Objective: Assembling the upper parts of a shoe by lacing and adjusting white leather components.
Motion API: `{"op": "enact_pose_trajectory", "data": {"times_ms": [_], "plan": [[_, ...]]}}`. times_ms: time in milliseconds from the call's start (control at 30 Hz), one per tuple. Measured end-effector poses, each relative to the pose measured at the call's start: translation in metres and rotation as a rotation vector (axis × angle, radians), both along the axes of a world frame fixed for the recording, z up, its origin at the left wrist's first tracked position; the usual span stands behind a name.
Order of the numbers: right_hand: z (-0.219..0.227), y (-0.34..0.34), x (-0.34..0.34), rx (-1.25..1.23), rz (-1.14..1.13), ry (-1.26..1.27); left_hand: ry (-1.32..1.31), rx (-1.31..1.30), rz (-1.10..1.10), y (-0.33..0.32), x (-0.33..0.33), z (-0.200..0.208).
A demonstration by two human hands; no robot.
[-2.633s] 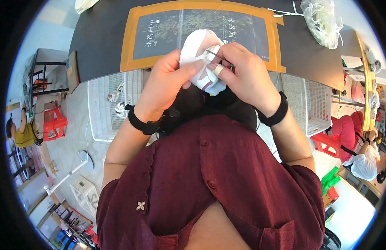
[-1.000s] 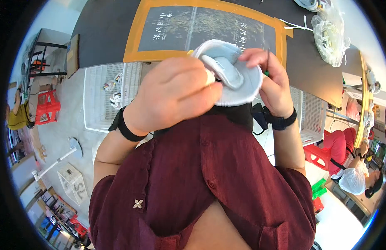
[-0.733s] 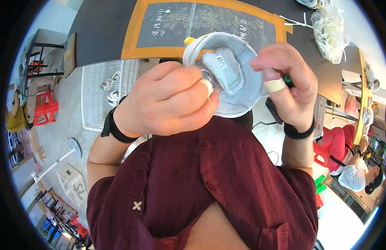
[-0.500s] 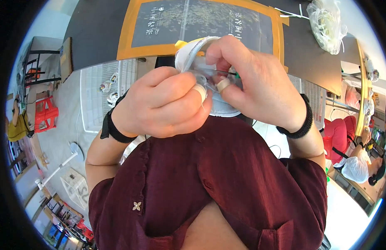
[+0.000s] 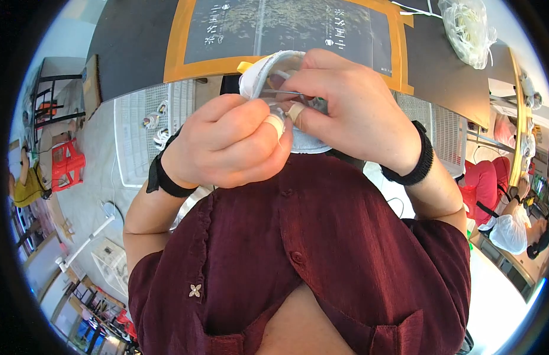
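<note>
A white, curved, hollow piece with a greyish inside (image 5: 310, 142) and a yellow tab on its rim is held up before my chest; its exact kind I cannot make out. My left hand (image 5: 236, 142) is closed on its left edge, along with some clear, film-like material. Closed too, my right hand (image 5: 351, 106) pinches a thin metal needle (image 5: 280, 92) between thumb and forefinger, its shaft pointing left across the piece's opening. Light tape wraps a finger of the left hand and the right thumb. My hands partly hide the piece.
Beyond my hands stands a dark table with an orange-taped printed sheet (image 5: 227, 35). A clear bag of pale strips (image 5: 467, 32) lies at its far right. White plastic baskets (image 5: 129, 136) stand below on both sides. Another person (image 5: 505, 231) sits at the right.
The needle has moved left across the opening and more of its shaft shows. My right hand has shifted left, and both hands with the piece have moved slightly left.
</note>
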State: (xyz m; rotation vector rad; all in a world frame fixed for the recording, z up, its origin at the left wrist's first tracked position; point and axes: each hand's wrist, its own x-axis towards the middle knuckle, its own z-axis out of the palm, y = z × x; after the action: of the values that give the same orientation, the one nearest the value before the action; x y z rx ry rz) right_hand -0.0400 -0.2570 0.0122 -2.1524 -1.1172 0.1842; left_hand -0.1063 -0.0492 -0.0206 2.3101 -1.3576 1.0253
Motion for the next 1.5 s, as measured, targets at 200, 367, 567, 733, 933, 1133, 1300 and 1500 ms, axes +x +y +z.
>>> {"op": "enact_pose_trajectory", "data": {"times_ms": [200, 367, 567, 733, 933, 1133, 1300, 1500], "plan": [[-0.032, -0.006, -0.003, -0.036, 0.072, 0.065, 0.069, 0.034, -0.070, -0.008, -0.007, -0.011], [-0.051, -0.020, 0.001, -0.047, 0.033, 0.883, 0.807, -0.285, -0.015, -0.012, -0.002, -0.016], [-0.090, -0.032, -0.008, 0.378, 0.161, 1.207, 1.157, -0.498, -0.013, -0.015, 0.000, -0.037], [-0.100, -0.042, -0.003, 0.377, 0.186, 1.357, 1.280, -0.564, 0.006, -0.021, -0.001, -0.046], [-0.127, -0.048, -0.008, 0.389, 0.188, 1.426, 1.366, -0.629, 0.089, -0.018, 0.002, -0.050], [-0.135, -0.045, -0.009, 0.471, 0.307, 1.538, 1.408, -0.674, 0.056, -0.025, -0.009, -0.045], [-0.133, -0.043, -0.002, 0.341, 0.305, 1.466, 1.089, -0.529, 0.199, -0.026, -0.013, -0.044], [-0.140, -0.038, -0.005, 0.369, 0.385, 1.270, 1.375, -0.728, 0.238, -0.020, -0.017, -0.050]]}}
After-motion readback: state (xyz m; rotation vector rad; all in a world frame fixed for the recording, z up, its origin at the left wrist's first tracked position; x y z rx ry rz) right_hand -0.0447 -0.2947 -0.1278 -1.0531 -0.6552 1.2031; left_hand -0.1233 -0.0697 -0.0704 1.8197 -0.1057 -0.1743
